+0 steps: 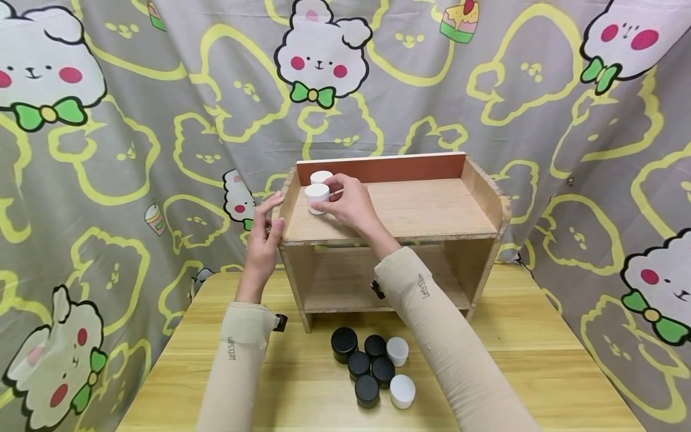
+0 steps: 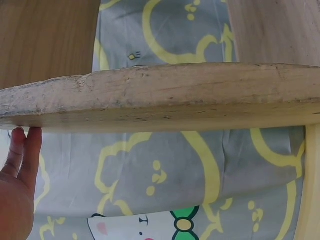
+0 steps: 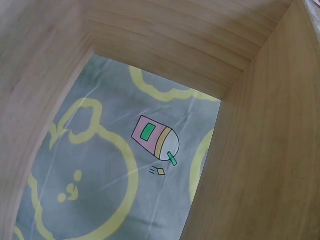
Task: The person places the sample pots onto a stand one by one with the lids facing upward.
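My right hand (image 1: 351, 201) pinches a small white lidded jar (image 1: 316, 193) between thumb and fingers, at the left end of the top of a wooden shelf unit (image 1: 426, 207). Just behind it stands a second white jar (image 1: 321, 176), partly covered by the first. My left hand (image 1: 263, 235) rests against the unit's left side panel. In the left wrist view, straight fingers (image 2: 31, 155) of that hand touch the panel (image 2: 180, 95). The right wrist view looks through the unit's open compartment (image 3: 270, 150), and the right hand is out of sight there.
On the wooden table (image 1: 173, 372) in front of the unit, several black lidded jars (image 1: 367, 390) cluster with two white jars (image 1: 402, 390). A raised reddish-brown back board (image 1: 388, 170) edges the unit's top. Behind hangs a grey patterned curtain (image 1: 410, 120).
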{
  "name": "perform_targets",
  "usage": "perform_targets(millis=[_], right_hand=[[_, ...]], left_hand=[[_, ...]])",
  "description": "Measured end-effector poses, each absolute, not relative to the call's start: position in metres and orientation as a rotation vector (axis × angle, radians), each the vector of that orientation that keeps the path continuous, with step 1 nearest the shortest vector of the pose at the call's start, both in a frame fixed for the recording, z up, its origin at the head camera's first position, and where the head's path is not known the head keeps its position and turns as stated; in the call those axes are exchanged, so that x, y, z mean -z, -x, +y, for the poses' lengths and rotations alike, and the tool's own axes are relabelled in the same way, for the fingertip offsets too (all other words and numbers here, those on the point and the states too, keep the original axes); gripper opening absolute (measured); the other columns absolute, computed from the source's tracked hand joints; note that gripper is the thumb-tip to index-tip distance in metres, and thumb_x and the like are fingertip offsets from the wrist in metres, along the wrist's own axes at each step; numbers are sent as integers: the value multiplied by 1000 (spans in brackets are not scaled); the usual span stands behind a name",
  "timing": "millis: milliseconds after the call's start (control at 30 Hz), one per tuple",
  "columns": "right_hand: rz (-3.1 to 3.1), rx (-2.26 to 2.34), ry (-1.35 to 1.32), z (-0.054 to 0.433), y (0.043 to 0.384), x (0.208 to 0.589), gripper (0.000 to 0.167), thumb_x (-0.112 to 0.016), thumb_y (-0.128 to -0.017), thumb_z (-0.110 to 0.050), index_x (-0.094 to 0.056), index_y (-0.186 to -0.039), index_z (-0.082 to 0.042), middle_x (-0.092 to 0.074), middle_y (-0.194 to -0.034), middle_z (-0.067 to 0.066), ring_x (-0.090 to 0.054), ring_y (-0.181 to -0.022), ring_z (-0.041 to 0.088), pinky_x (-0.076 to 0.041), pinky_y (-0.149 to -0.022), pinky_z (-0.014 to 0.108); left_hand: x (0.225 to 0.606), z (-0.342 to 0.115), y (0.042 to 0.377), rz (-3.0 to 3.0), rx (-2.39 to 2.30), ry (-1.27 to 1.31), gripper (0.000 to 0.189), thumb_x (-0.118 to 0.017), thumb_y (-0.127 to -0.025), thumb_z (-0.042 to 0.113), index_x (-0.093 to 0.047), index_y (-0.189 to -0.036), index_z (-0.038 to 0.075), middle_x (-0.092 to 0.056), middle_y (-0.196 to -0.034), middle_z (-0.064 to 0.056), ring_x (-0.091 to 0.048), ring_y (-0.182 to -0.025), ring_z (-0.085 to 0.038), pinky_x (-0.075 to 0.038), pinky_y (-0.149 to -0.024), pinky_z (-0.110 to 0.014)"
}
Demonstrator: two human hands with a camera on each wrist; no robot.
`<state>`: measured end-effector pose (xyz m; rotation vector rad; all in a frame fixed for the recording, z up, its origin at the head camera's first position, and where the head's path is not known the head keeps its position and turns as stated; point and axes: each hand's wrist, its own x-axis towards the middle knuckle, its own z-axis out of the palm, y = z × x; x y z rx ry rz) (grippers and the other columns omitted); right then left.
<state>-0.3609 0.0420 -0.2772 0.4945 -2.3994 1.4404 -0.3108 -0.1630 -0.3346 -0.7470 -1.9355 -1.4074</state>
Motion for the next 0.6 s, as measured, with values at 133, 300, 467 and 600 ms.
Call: perform_targets(millis=[133, 300, 467, 600], right_hand=[[-2397, -1437, -501, 42, 361, 278, 52, -91, -80, -16, -67, -123, 0, -75, -115, 16, -73, -100, 27, -58, -89, 34], [-2390, -1437, -500, 42, 362, 279, 51, -91, -79, -15, -67, -122, -1, -74, -114, 16, -73, -100, 27, -58, -89, 35], [-2391, -1429, -492, 42, 363, 279, 52, -91, -79, -14, -66, -122, -1, -74, -113, 15, -73, -99, 27, -58, -90, 35], [-2396, -1429, -480, 42, 364, 279, 53, -91, -79, -14, -66, -123, -1, -73, -114, 15, -73, -100, 27, -57, -91, 35]], left_hand=[[335, -162, 311, -1929, 1412, 748, 41, -48, -103, 0, -46, -144, -5, -43, -159, -23, -50, -114, -23, -36, -88, -23], [335, -163, 310, -1924, 1417, 754, 41, -47, -103, -1, -46, -144, -6, -43, -158, -23, -44, -137, -10, -35, -92, -24], [334, -162, 309, -1921, 1420, 757, 41, -47, -103, -1, -45, -144, -6, -43, -158, -24, -42, -139, -6, -34, -93, -24], [334, -161, 309, -1925, 1425, 750, 41, -47, -103, -1, -45, -144, -6, -43, -159, -24, -43, -133, -1, -35, -92, -25]])
